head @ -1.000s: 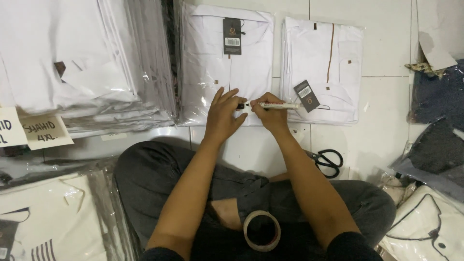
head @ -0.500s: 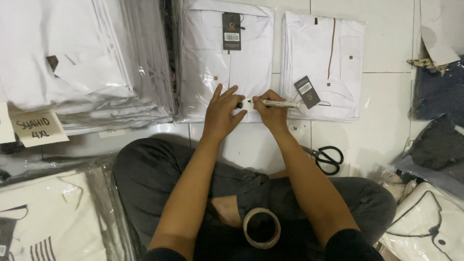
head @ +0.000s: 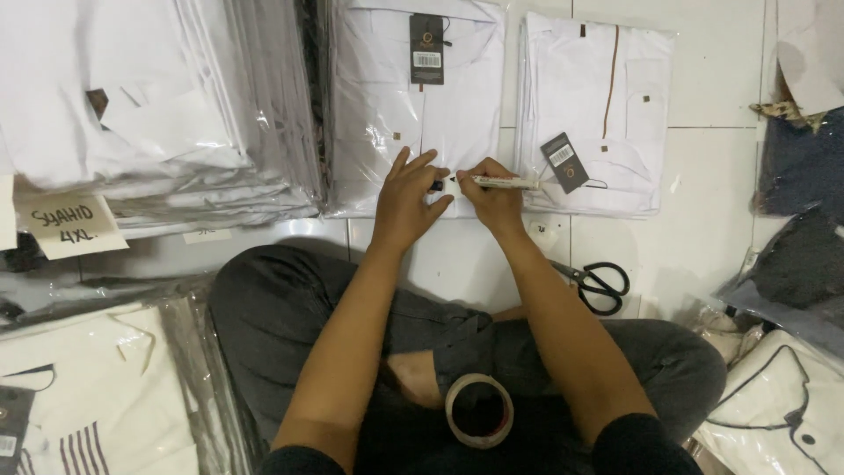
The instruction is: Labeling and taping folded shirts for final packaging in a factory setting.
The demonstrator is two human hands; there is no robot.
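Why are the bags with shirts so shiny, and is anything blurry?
Head view: light glints off the plastic of the bagged shirt under the left hand; the right hand and marker look sharp; the tape roll close to the camera is a bit soft.

Bare tiled floor (head: 703, 202) lies open right of the hands, bounded by black scissors (head: 600, 283) below, a folded white shirt (head: 598, 114) above, and dark bagged garments (head: 804, 229) at the floor's right edge.

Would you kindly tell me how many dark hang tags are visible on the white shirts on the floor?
3: one at the collar of the bagged shirt, one on the shirt right of it, one partly cut off at bottom left. Stacked shirts may hide more.
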